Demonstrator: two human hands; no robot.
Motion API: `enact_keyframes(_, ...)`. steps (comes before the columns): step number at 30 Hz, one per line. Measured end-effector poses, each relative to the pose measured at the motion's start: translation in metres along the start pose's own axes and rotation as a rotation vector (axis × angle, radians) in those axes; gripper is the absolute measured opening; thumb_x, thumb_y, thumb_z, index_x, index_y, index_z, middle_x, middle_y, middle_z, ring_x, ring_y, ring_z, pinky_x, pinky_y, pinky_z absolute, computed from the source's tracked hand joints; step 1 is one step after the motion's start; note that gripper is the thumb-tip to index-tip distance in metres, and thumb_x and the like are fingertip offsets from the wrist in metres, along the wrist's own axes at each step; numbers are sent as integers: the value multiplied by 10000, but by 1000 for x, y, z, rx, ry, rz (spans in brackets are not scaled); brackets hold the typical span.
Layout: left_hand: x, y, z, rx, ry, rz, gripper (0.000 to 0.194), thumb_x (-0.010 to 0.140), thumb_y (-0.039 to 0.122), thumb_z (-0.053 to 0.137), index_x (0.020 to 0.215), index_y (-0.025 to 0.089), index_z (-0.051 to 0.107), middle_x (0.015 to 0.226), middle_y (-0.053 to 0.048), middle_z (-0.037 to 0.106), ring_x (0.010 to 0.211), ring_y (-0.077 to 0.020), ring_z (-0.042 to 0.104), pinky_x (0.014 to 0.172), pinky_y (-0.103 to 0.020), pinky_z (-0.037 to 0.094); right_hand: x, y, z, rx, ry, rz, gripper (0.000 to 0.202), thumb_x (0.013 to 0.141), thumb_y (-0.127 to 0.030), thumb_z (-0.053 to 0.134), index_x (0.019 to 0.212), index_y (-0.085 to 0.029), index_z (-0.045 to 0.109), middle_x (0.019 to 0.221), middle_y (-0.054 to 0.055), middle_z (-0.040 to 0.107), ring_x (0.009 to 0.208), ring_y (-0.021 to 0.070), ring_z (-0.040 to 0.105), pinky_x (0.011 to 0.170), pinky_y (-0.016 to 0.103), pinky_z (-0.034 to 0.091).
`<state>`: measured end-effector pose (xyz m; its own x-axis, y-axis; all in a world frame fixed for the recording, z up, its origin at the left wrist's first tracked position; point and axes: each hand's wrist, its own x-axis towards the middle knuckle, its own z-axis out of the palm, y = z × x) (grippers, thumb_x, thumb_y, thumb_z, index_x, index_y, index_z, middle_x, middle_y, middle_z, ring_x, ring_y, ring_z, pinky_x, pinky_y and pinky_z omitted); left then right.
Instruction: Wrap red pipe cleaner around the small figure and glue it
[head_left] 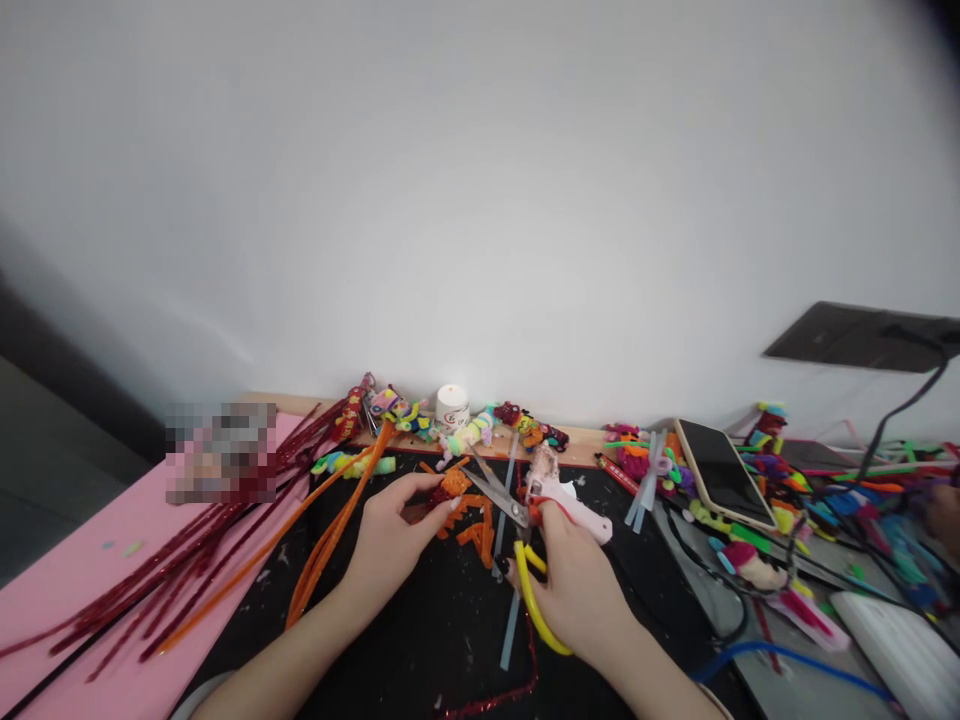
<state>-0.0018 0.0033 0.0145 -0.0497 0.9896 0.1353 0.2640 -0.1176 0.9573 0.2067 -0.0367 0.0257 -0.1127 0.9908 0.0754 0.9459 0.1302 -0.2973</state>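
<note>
While the left hand [397, 525] pinches a fuzzy orange clump [455, 483] between thumb and fingers, the right hand [581, 585] grips a pair of scissors [516, 510], its fingers wrapped about the handles and the blades parted just beside the clump. The clump is held over the black mat [375, 655], on the near side of a white pot [452, 410]. Judging by what lies about, the work seems partway along: short orange strips [488, 535] lie cut in a loose pile next to the clump, while the long orange stems [330, 537] to the left remain uncut, and the clump itself appears to be in mid-shaping. Counted, there is one clump, one pair of scissors, one pink glue gun [592, 522] lying beyond the right hand, one white pot and one phone [724, 472]. At least three long stems show. The short strips overlap and blur together, so perhaps five or more, though an exact number is hard to give.
</note>
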Motion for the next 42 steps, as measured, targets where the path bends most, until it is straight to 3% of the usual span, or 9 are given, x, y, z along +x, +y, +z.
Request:
enact_keyframes(15, -2, -9, -2, 135, 30, 202, 185, 764, 291, 646, 907, 175, 656, 959, -74, 688, 874, -209, 649, 754, -323, 571, -5, -5, 2, 17, -110, -26, 212, 795, -331, 580, 945, -200, 505, 873, 49, 637, 761, 227, 638, 591, 257, 367)
enact_keyframes(28, -1, -7, 0, 133, 14, 157, 160, 753, 267, 646, 883, 177, 670, 911, -54, 704, 809, -196, 668, 725, -308, 586, -3, -7, 8, -89, -86, -22, 231, 788, -420, 619, 797, -208, 527, 742, 18, 668, 614, 215, 654, 486, 245, 262)
enact_keyframes(34, -2, -5, 0, 107, 14, 125, 183, 749, 295, 651, 882, 169, 669, 893, -58, 707, 798, -202, 671, 717, -313, 584, -4, -3, 8, -20, -28, -32, 192, 816, -371, 563, 761, -211, 474, 669, 7, 618, 598, 205, 618, 499, 245, 296)
enact_keyframes(42, -1, -1, -1, -14, 19, 57, 231, 728, 322, 675, 890, 156, 675, 929, -72, 712, 842, -216, 678, 774, -327, 575, -2, -1, -1, 23, 25, 16, 184, 754, -267, 555, 861, -196, 422, 796, 54, 600, 688, 224, 585, 559, 268, 361)
